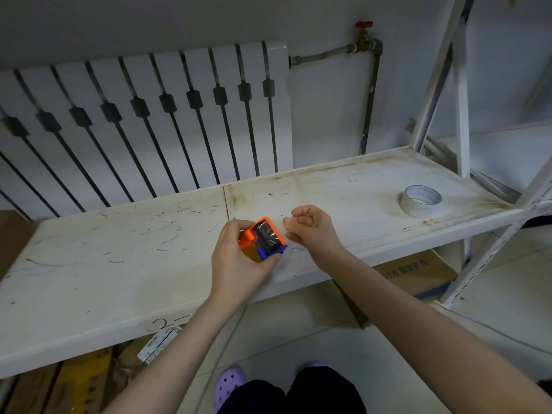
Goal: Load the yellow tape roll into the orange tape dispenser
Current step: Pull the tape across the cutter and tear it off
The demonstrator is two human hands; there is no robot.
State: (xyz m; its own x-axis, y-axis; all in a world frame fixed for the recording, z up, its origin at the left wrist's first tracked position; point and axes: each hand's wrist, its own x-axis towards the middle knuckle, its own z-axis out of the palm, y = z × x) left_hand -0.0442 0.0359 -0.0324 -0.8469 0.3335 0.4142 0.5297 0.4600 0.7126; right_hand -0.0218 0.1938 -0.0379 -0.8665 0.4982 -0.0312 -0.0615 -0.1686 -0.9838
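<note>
The left hand (pixel 239 264) is wrapped around the orange tape dispenser (pixel 263 239), fingers over its far side and thumb along the near edge, holding it just above the shelf (pixel 119 249). A patch of yellow tape roll (pixel 253 253) shows inside the dispenser, below its orange body and beside a blue part at the thumb. The dark serrated end faces the right hand (pixel 310 227), which floats just beside the dispenser with fingers loosely curled and thumb and forefinger drawn close together; whether they pinch a tape end cannot be told.

Beyond the right hand, well apart toward the shelf's far right corner, a white tape roll (pixel 420 201) lies flat on the scuffed, stained surface. Nothing lies between the two hands. Behind the shelf stands a white radiator (pixel 149 115), with a pipe and a red valve (pixel 363 25) past its right end. Right of the right hand rise the white uprights of the shelving frame (pixel 461 115). Under the shelf, below the right forearm, sits a cardboard box (pixel 418 279); nearer the person, a purple clog (pixel 228 383) rests on the tiled floor.
</note>
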